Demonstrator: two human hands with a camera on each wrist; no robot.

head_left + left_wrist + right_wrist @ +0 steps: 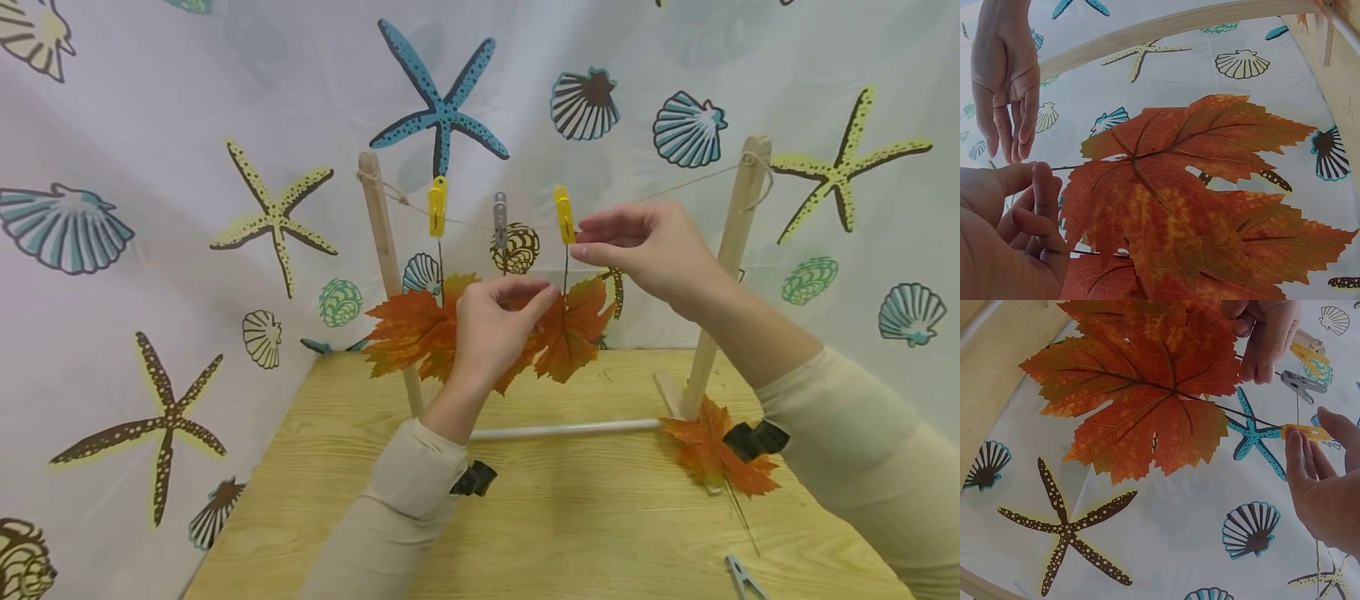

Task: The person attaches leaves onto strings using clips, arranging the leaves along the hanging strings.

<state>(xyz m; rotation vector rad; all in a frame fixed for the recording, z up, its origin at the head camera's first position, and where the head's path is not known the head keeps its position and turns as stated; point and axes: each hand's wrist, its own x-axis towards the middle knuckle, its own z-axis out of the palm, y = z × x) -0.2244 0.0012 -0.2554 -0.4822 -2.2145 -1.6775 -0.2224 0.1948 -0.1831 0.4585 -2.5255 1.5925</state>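
Observation:
Orange-red maple leaves hang by their dark stems from clothespins on a string. At the right yellow clothespin [564, 214], my right hand [652, 250] touches the lower end with its fingertips, thumb apart from the fingers. My left hand [495, 321] is loosely curled in front of the leaves, thumb and forefinger tips together beside the stem of the right leaf [577, 333]. That stem [1247, 417] runs free of the left fingers in the right wrist view. A grey clothespin [500, 218] and another yellow clothespin [437, 208] hold the middle leaf, partly hidden, and the left leaf [408, 329].
Two wooden posts, left [381, 225] and right [738, 217], carry the string, with a white rod [570, 429] low between them. Another maple leaf [708, 446] lies by the right post's foot. A grey clothespin [742, 577] lies on the wooden table [585, 517].

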